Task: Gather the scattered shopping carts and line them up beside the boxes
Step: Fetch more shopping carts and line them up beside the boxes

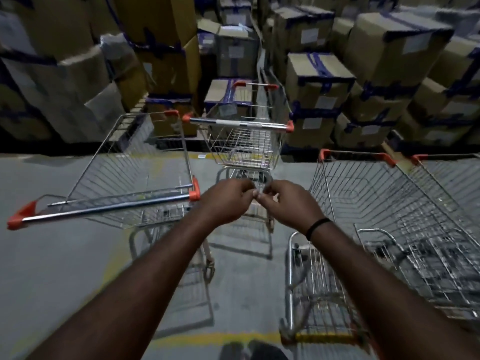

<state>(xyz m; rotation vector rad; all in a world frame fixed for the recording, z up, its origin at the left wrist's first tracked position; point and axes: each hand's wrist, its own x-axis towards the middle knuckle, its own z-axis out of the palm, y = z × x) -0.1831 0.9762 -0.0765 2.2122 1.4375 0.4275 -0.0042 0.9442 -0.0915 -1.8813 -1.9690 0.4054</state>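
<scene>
Several wire shopping carts with orange corner caps stand on the grey floor before stacked cardboard boxes (pixel 318 81). The middle cart (pixel 244 146) stands farthest off, nose against the boxes, its handle (pixel 239 123) facing me. A left cart (pixel 145 175) is angled, with its handle low at the left. A right cart (pixel 384 203) stands close by. My left hand (pixel 226 201) and right hand (pixel 283 203) are stretched out in front of the middle cart's lower frame. Their fingers are curled, the fingertips almost meet, and they hold nothing I can see. Neither hand touches a cart.
A fourth cart (pixel 457 178) shows at the far right edge. Boxes bound with blue tape fill the whole background, on pallets. A yellow floor line (pixel 228 337) runs across near my shoes (pixel 249 352). Open floor lies at the lower left.
</scene>
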